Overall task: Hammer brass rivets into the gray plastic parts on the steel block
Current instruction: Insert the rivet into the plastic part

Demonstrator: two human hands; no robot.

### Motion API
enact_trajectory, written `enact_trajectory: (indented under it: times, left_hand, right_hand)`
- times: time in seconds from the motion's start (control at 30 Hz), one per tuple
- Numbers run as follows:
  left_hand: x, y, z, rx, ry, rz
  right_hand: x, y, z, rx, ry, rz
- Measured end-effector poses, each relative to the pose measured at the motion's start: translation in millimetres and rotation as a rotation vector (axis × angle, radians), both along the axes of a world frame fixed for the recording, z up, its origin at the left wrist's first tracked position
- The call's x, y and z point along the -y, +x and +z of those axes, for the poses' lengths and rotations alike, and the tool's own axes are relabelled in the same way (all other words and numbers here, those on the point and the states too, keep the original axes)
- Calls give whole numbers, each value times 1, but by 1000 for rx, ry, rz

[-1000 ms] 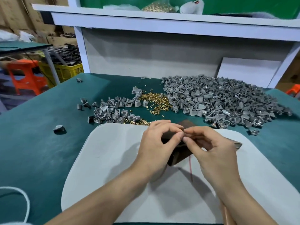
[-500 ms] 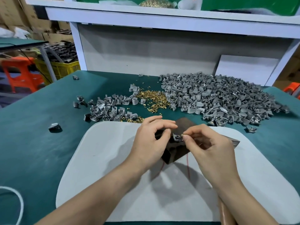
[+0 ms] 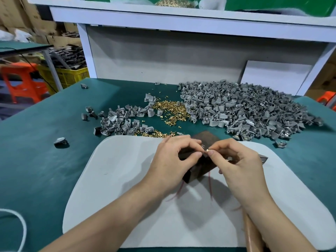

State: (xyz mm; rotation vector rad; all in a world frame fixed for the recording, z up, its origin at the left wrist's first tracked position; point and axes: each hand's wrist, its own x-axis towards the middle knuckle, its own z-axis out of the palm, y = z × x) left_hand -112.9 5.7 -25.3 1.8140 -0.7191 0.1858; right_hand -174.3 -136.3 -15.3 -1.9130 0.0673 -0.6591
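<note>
Head cam: looking down at a green-topped work table [image 3: 45, 151] with a white rounded mat [image 3: 127, 179] lying on it.
Block: the dark brownish rectangular steel block [image 3: 206, 138] sits on the far half of the mat, mostly covered by both hands.
Left hand: the left hand [image 3: 172, 160] is curled over the block, thumb and index finger pinching a small gray plastic part [image 3: 203, 146] on top of it.
Right hand: the right hand [image 3: 236, 166] pinches a tiny shiny brass rivet [image 3: 207, 150] at its fingertips, right up against the part. Can't tell if it's in the hole.
Hammer: a wood-handled hammer [image 3: 252, 233] runs under the right forearm, and its gray metal end pokes out past the hand. Can't tell if the lower fingers grip it.
Big pile: a huge heap of gray plastic pieces [image 3: 245, 110] on the table, far right.
Small pile: a smaller cluster of gray pieces [image 3: 123, 122] to the far left of the block.
Loose rivets: a scatter of brass rivets [image 3: 171, 110] between the two piles.
Stray: one lone gray piece [image 3: 60, 140] well off to the left.
Under the block: thin red strands [image 3: 210, 184] trail across the mat.
</note>
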Motion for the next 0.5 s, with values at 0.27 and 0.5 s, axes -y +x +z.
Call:
enact_trajectory:
  times: [0.27,0.5]
  left_hand:
    - [0,-4,0,99,-53,-77]
    - [0,-2,0,137,26,-24]
  right_hand:
    - [3,4,-1,-33,141,24]
    - [3,5,-1,-76,170,27]
